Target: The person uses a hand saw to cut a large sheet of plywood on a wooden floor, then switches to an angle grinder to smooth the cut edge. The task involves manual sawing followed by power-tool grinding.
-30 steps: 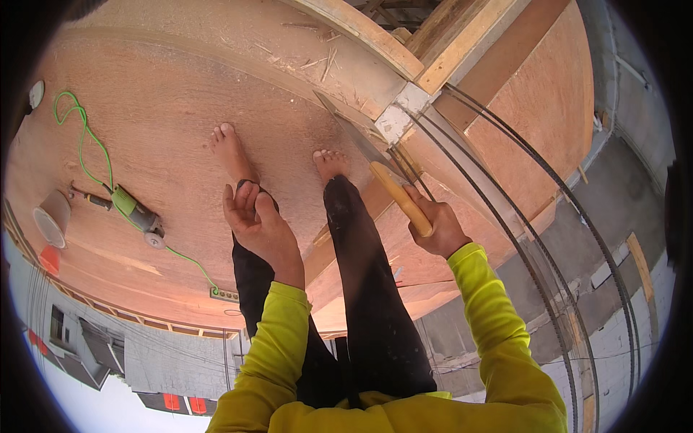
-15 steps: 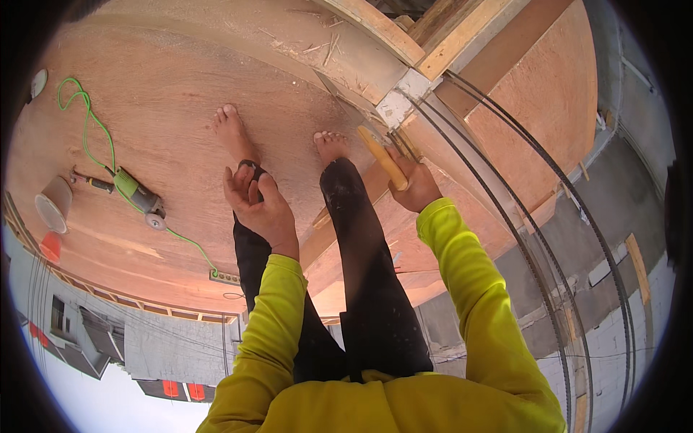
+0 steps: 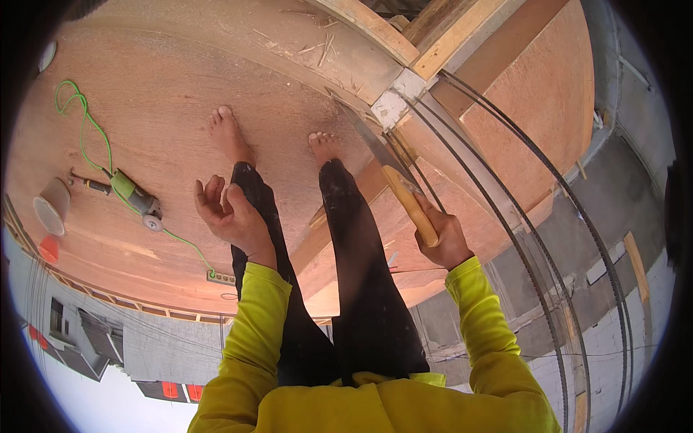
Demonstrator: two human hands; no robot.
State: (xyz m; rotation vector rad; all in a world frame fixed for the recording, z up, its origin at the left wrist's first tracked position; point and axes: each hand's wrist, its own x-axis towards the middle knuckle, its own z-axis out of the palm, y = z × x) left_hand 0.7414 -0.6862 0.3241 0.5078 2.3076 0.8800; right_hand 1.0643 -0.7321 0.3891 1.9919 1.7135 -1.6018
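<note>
Right hand [image 3: 446,239] wraps a yellow-handled steel handsaw [image 3: 397,187]; left hand [image 3: 235,219] is empty, loosely spread. Slippy grip could nick that bare right foot [image 3: 325,149].

The grinder [image 3: 134,193] lies left of the handsaw [image 3: 395,182].

- Handsaw handle [image 3: 410,206]: yellow
- Handsaw blade [image 3: 373,144]: grey
- Angle grinder [image 3: 136,193]: green and dark grey
- Power cord [image 3: 86,113]: bright green
- Plywood floor [image 3: 159,130]: reddish-brown, grained
- Shirt [image 3: 317,411]: yellow
- Trousers [image 3: 375,310]: black

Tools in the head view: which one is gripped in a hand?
The handsaw with the yellowish handle: the right hand grips it, whereas the green-and-grey angle grinder and the hammer lie on the wooden floor.
</note>
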